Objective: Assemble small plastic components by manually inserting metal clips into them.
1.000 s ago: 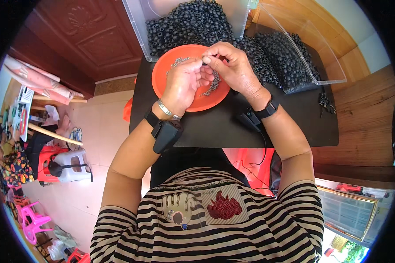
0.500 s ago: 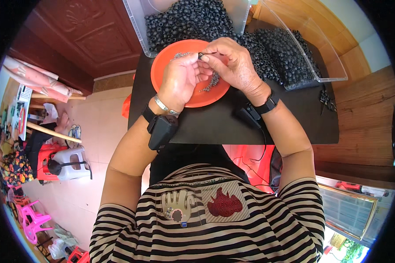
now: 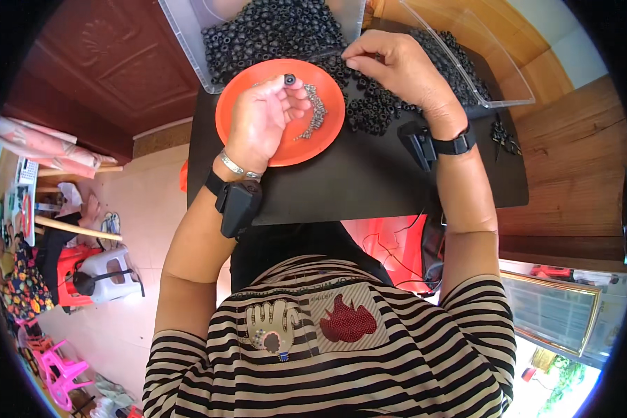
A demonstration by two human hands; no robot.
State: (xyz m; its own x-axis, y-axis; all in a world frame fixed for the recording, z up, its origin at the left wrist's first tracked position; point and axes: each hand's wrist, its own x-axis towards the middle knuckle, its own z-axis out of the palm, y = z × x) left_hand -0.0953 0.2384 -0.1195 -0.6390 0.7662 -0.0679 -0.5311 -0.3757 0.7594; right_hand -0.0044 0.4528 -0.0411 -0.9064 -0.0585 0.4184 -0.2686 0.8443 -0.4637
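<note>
The orange plate (image 3: pixel 333 106) sits on the dark table (image 3: pixel 341 177). The left hand (image 3: pixel 261 120) is over the left part of the plate, palm up. Its thumb and pointer finger pinch one small black ring bead (image 3: pixel 290 79) near their tips. That bead is up above the far part of the plate, with its hole facing up. The other fingers of this hand are curled a little.

The right hand (image 3: pixel 405 73) is past the plate's far right edge, over lots of black beads. Its thumb and pointer tips are close together, but I cannot tell if they pinch something tiny.

Inside the plate, little silver bits (image 3: pixel 318 117) lie in a curved line on the right side. Just behind the plate is a clear plastic bin (image 3: pixel 181 43) with a big heap of black ring beads (image 3: pixel 258 35) in it. A loose pile of the same beads (image 3: pixel 370 115) lies on the table, just right of the plate. Farther right of the plate is another clear box (image 3: pixel 510 104), with black beads too.
</note>
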